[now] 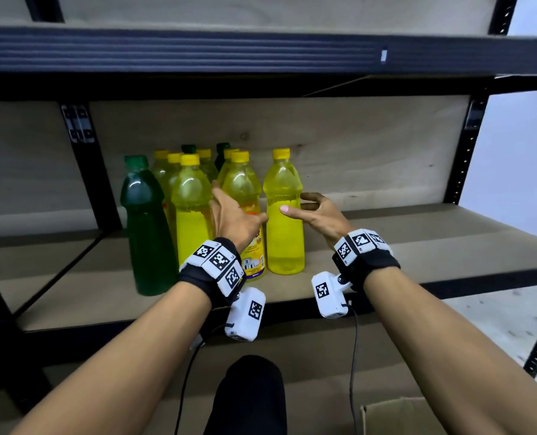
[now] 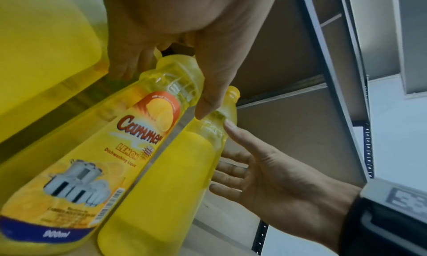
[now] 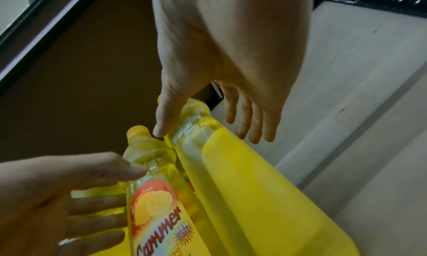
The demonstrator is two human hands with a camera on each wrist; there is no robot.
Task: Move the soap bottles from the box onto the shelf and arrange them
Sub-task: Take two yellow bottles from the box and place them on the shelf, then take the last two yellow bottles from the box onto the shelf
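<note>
Several yellow soap bottles and a few green ones stand grouped on the shelf board (image 1: 417, 246). My left hand (image 1: 235, 205) reaches in with straight fingers against the labelled yellow bottle (image 1: 254, 259), its fingers slid between that bottle and its left neighbour. My right hand (image 1: 304, 211) lays its thumb on the plain yellow bottle (image 1: 284, 240) at the row's right end. Its other fingers hang relaxed just right of the bottle, apart from it. The wrist views show the labelled bottle (image 2: 129, 150) (image 3: 157, 205) and the plain bottle (image 2: 166, 186) (image 3: 254, 186) standing side by side.
A tall green bottle (image 1: 144, 227) stands at the group's left front. The upper shelf beam (image 1: 260, 51) runs low overhead. Black posts (image 1: 461, 152) frame the bay, and bare board lies right of the bottles. A cardboard box corner (image 1: 395, 416) shows at bottom right, beside my knee (image 1: 251, 394).
</note>
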